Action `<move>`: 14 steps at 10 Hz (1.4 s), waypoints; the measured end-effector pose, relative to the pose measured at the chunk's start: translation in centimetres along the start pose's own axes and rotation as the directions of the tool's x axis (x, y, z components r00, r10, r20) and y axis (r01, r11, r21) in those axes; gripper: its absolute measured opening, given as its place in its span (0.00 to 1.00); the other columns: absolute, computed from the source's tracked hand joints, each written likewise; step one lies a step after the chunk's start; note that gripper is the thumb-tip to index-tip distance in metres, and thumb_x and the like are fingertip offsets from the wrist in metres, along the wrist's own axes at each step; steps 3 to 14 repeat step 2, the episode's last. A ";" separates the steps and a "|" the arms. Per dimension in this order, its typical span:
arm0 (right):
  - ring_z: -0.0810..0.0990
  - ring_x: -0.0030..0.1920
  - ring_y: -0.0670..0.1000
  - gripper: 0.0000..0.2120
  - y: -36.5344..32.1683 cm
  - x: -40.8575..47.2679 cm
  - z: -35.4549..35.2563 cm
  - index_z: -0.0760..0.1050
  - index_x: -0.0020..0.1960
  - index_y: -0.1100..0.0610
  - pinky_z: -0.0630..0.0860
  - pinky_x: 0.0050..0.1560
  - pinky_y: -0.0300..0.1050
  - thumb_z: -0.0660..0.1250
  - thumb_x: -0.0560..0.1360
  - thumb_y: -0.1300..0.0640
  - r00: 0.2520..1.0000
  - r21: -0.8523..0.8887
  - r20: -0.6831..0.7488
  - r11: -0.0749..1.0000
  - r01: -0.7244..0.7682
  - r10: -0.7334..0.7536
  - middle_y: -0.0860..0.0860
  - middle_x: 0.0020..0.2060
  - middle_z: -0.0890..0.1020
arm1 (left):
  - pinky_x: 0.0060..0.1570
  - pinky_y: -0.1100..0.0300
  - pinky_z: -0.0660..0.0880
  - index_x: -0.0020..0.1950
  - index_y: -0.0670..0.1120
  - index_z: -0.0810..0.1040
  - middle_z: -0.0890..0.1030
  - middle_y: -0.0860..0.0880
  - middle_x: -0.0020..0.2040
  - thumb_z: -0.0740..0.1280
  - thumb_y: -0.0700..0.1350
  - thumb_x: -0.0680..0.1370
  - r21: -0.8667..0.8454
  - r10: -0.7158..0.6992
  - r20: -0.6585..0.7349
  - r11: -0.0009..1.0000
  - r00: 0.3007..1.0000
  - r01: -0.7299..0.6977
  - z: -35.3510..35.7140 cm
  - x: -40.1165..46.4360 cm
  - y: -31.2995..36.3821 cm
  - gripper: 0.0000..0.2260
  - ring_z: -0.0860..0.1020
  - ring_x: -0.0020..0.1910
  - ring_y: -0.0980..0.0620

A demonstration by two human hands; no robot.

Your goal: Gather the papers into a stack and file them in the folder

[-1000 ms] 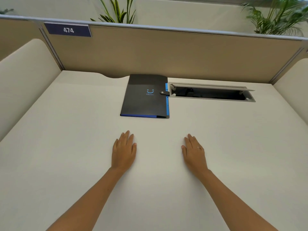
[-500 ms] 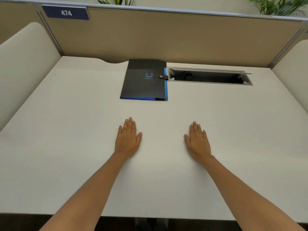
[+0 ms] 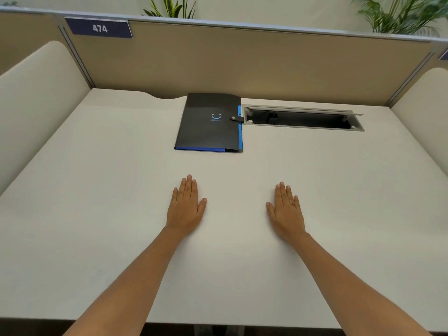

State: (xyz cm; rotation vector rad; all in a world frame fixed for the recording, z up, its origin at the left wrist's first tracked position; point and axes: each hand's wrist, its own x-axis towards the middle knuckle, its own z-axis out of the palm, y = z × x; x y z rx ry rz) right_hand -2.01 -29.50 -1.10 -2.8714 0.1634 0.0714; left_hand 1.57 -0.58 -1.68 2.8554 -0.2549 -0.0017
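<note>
A black folder (image 3: 208, 122) with blue inner edges and a small blue smile mark lies closed at the back middle of the desk, its snap strap fastened on the right side. No loose papers show on the desk. My left hand (image 3: 185, 207) rests flat, palm down, in front of the folder and well apart from it. My right hand (image 3: 287, 210), with a ring on one finger, lies flat to the right of it, also holding nothing.
The white desk (image 3: 97, 190) is bounded by a tan partition (image 3: 242, 64) at the back and cream side panels. An open cable tray slot (image 3: 303, 117) is set into the desk right of the folder. A blue plate reads 474 (image 3: 99, 28). The desk's front edge is near me.
Both hands stay flat on the desk, fingers straighter than a second ago. The camera has pulled back, so the desk's front edge now shows. The folder has not moved.
</note>
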 end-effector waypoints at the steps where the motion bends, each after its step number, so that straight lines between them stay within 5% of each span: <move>1: 0.44 0.77 0.52 0.30 -0.4 0.4 -0.4 0.44 0.77 0.60 0.44 0.76 0.52 0.50 0.80 0.49 0.995 0.014 -0.092 0.999 0.029 -0.028 0.54 0.78 0.48 | 0.75 0.50 0.43 0.77 0.40 0.47 0.47 0.43 0.79 0.51 0.53 0.81 0.013 0.029 -0.058 1.000 0.998 -0.028 -0.7 0.3 0.3 0.28 0.46 0.78 0.45; 14: 0.44 0.77 0.53 0.30 -0.4 1.0 -0.7 0.45 0.77 0.60 0.45 0.76 0.53 0.51 0.80 0.49 0.986 -0.011 -0.156 0.998 0.057 -0.058 0.54 0.78 0.48 | 0.74 0.50 0.43 0.77 0.41 0.47 0.46 0.43 0.79 0.51 0.53 0.81 0.032 0.043 -0.098 0.999 0.994 -0.040 -1.1 0.6 0.3 0.28 0.45 0.78 0.45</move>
